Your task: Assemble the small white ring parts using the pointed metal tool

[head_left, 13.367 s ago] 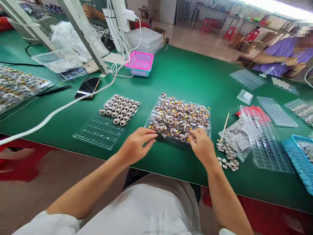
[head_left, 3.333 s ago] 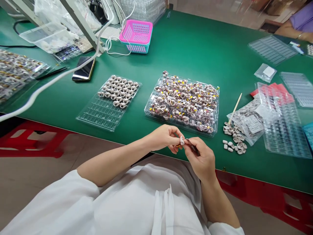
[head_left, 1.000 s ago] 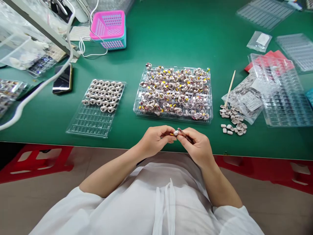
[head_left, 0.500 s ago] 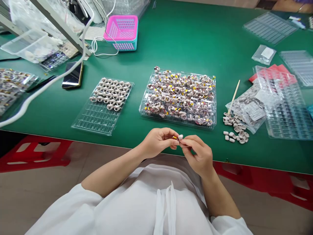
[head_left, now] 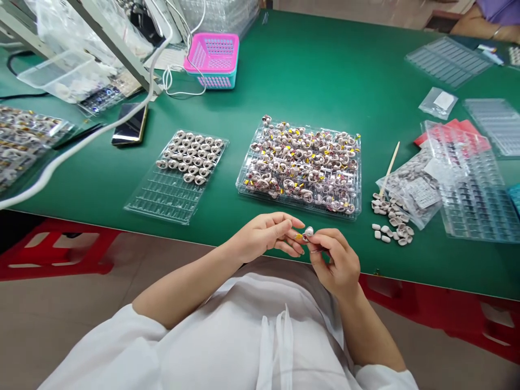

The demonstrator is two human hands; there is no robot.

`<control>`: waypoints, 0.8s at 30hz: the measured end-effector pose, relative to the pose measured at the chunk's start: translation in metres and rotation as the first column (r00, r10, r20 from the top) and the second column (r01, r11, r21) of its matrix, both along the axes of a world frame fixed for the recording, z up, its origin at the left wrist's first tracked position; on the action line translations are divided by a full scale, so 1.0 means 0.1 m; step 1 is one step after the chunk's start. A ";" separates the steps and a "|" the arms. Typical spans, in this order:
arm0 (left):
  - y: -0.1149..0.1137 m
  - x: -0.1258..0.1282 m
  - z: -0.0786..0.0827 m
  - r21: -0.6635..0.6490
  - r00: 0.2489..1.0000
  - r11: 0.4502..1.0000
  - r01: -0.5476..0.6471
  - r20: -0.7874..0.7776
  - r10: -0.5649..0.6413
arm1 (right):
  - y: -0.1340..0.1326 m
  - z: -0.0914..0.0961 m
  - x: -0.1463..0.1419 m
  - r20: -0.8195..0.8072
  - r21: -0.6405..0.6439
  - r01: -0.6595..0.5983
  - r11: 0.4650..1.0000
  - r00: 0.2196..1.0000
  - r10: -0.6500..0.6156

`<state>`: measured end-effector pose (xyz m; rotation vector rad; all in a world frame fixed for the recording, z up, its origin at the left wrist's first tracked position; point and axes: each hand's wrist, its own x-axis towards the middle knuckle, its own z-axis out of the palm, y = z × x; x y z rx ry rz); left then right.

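Note:
Over the table's front edge, my right hand (head_left: 336,261) pinches a small beige earbud part (head_left: 309,232) between thumb and fingers. A yellow strip sticks out of the part towards my left hand (head_left: 266,236). The fingers of that hand are apart, the thumb lifted, and its fingertips lie close to the strip; whether they touch it I cannot tell. Beyond my hands a clear tray (head_left: 298,208) is heaped with similar beige parts with yellow strips. To its left, another clear tray (head_left: 162,197) holds rows of beige shells (head_left: 194,153) in its far part.
At right lie loose beige pieces (head_left: 392,211), a wooden stick (head_left: 390,165), a bag of pieces (head_left: 420,189) and clear trays (head_left: 475,200). At left are a phone (head_left: 130,124), a white cable (head_left: 87,146) and a pink basket (head_left: 213,51). A person's arm (head_left: 473,27) rests far right.
My left hand has loosened its pinch, its thumb and fingers now apart. My right hand keeps hold of the earbud part. The whole view has shifted slightly.

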<state>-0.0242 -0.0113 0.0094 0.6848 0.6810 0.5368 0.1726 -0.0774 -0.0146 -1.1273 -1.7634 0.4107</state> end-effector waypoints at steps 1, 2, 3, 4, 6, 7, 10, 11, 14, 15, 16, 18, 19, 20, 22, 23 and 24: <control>0.02 -0.01 -0.01 -0.031 1.000 1.000 0.002 0.010 -0.002 | 0.01 0.00 0.01 0.025 0.036 -0.013 0.999 1.000 0.012; 0.04 -0.01 -0.02 -0.054 1.000 0.998 0.011 0.003 -0.011 | 0.01 -0.01 0.02 0.053 0.067 -0.028 0.997 0.998 0.025; 0.06 -0.01 -0.03 -0.071 0.999 0.997 0.033 -0.010 -0.034 | 0.02 -0.01 0.03 0.086 0.091 -0.046 0.995 0.996 0.038; 0.07 -0.02 -0.04 -0.083 0.997 0.994 0.067 -0.020 -0.068 | 0.02 -0.02 0.04 0.123 0.110 -0.061 0.992 0.991 0.048; 0.10 -0.03 -0.04 -0.101 0.988 0.983 0.151 -0.022 -0.154 | 0.03 -0.04 0.06 0.203 0.143 -0.086 0.986 0.977 0.056; 0.11 -0.03 -0.03 -0.109 0.982 0.977 0.186 -0.017 -0.188 | 0.03 -0.05 0.07 0.242 0.160 -0.092 0.983 0.969 0.051; 0.13 -0.04 0.00 -0.132 0.974 0.965 0.225 -0.005 -0.227 | 0.02 -0.07 0.09 0.333 0.205 -0.108 0.973 0.942 0.035; 0.13 -0.04 0.01 -0.141 0.975 0.965 0.221 -0.003 -0.223 | 0.03 -0.06 0.10 0.354 0.211 -0.117 0.971 0.934 0.035; 0.12 -0.04 0.03 -0.161 0.979 0.967 0.199 -0.014 -0.204 | 0.04 -0.01 0.12 0.397 0.204 -0.175 0.963 0.914 0.082; 0.11 -0.04 0.04 -0.164 0.980 0.968 0.191 -0.024 -0.198 | 0.05 0.02 0.14 0.407 0.198 -0.200 0.960 0.907 0.105; 0.10 -0.04 0.04 -0.166 0.980 0.969 0.185 -0.035 -0.193 | 0.06 0.05 0.15 0.417 0.189 -0.226 0.956 0.900 0.130; 0.08 -0.03 0.05 -0.172 0.982 0.970 0.174 -0.051 -0.185 | 0.08 0.10 0.18 0.437 0.169 -0.267 0.949 0.883 0.171; 0.08 -0.02 0.04 -0.176 0.982 0.970 0.168 -0.052 -0.180 | 0.10 0.12 0.19 0.446 0.164 -0.279 0.946 0.876 0.181; 0.07 -0.01 0.04 -0.182 0.983 0.970 0.163 -0.049 -0.175 | 0.11 0.13 0.21 0.454 0.165 -0.287 0.944 0.872 0.185; 0.07 0.01 0.02 -0.198 0.984 0.967 0.162 -0.035 -0.172 | 0.13 0.13 0.23 0.470 0.176 -0.292 0.940 0.864 0.180; 0.07 0.02 0.02 -0.207 0.984 0.964 0.168 -0.024 -0.177 | 0.13 0.13 0.24 0.479 0.185 -0.291 0.939 0.861 0.173; 0.07 0.03 0.01 -0.218 0.983 0.960 0.178 -0.013 -0.185 | 0.13 0.12 0.24 0.489 0.191 -0.290 0.938 0.857 0.165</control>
